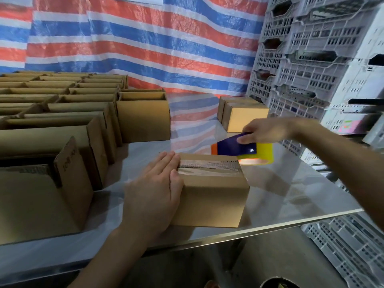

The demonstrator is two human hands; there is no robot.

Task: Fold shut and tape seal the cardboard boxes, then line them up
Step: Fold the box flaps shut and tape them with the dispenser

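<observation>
A closed cardboard box [212, 196] lies on the steel table [291, 196] in front of me, with clear tape along its top seam. My left hand [154, 192] lies flat over the box's left end, fingers straight across the seam. My right hand [268, 129] grips a tape dispenser [245, 147] with a blue body, an orange end and a yellowish roll. The dispenser hovers at the box's far right corner. Two closed boxes [243, 115] stand together at the back right of the table.
Several open cardboard boxes [62, 113] fill the table's left side in rows, the nearest with a raised flap. White plastic crates [324, 65] are stacked on the right, one more below the table edge. A red, white and blue striped tarp [145, 42] hangs behind.
</observation>
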